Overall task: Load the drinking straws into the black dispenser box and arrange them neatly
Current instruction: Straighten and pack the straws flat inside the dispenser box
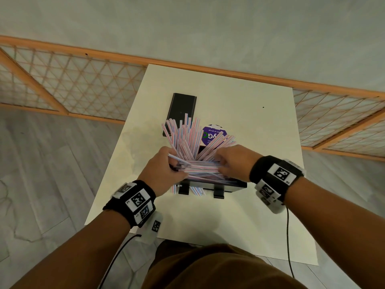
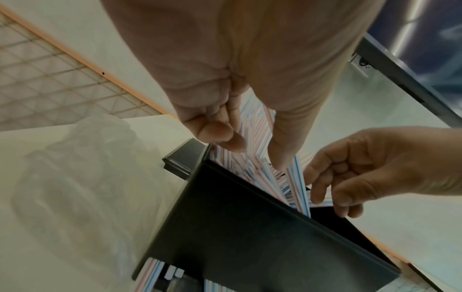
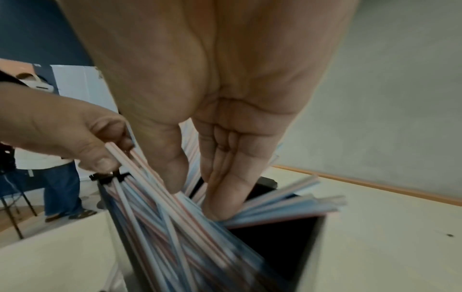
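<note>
Pink- and blue-striped straws (image 1: 200,165) lie heaped across the open black dispenser box (image 1: 233,185) near the table's front. Another bunch fans upward behind them (image 1: 185,136). My left hand (image 1: 179,165) pinches a bundle of straws at the box's left end; the right wrist view shows its thumb and forefinger (image 3: 117,156) closed on them. My right hand (image 1: 218,163) holds the straws at the right side, thumb and fingers (image 3: 220,197) reaching down among them over the box's dark inside (image 3: 275,247). A few straw ends poke out under the box front (image 2: 150,270).
The box's black lid (image 1: 181,113) lies flat farther back on the white table (image 1: 260,215). A round purple label (image 1: 212,134) sits behind the straws. A clear plastic bag (image 2: 75,177) lies left of the box. A person in jeans (image 3: 62,187) stands beyond the table.
</note>
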Tool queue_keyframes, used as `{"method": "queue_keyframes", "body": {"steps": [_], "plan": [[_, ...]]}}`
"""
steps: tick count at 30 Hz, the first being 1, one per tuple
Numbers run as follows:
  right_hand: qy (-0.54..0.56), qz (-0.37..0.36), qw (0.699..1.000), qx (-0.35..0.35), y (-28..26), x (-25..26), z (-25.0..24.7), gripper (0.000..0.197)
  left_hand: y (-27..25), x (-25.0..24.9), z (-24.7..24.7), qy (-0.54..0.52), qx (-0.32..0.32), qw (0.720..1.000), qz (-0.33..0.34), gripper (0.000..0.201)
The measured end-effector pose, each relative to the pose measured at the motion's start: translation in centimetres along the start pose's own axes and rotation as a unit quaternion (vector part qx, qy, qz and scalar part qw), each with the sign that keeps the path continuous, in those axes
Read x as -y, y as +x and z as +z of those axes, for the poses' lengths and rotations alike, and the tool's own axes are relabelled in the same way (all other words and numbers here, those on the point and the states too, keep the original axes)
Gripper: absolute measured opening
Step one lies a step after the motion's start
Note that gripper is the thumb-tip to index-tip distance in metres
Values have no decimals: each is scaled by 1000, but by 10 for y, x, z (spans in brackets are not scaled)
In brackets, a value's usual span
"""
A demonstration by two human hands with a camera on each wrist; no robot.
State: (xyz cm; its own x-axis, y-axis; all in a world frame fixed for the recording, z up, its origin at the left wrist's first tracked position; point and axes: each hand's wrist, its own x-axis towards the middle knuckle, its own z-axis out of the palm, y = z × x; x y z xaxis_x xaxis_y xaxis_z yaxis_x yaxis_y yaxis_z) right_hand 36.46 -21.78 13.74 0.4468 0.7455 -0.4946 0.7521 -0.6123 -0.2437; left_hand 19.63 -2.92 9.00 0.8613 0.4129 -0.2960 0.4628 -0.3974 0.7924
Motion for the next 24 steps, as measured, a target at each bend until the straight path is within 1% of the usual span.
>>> {"method": "queue_keyframes", "body": {"steps": [2,5,8,9,11,14,17,19,21,22,24], "plan": [[2,12,1000,7,-1,-9,7,25,2,-1,2,32,-14,999,-9,46],[20,-9,1000,1,0,-9,19,26,3,-2,5,113,-14,993,-24,50],[43,-28,999,7,3,-5,29,41,4,-6,7,160,-4,987,-28,55],[37,-29,999,6,6,-3,32,41,5,-7,8,158,3,987,-25,55],[22,-26,999,-3,12,-1,35,36,5,-10,7,140,11,990,-15,55],[10,-13,1000,-15,19,2,33,33,2,-15,4,118,8,993,1,54],[-3,-13,1000,-14,21,6,31,32,1,-17,3,115,-14,993,10,63],[-4,-22,1000,-15,19,8,31,33,0,-20,4,125,-30,992,13,61],[7,-25,999,-20,13,8,32,36,0,-21,6,135,-41,990,17,65],[17,-22,999,-30,9,6,32,36,0,-21,7,139,-45,989,19,68],[39,11,997,-70,-1,-1,29,31,-1,-21,8,153,-51,987,28,68]]}}
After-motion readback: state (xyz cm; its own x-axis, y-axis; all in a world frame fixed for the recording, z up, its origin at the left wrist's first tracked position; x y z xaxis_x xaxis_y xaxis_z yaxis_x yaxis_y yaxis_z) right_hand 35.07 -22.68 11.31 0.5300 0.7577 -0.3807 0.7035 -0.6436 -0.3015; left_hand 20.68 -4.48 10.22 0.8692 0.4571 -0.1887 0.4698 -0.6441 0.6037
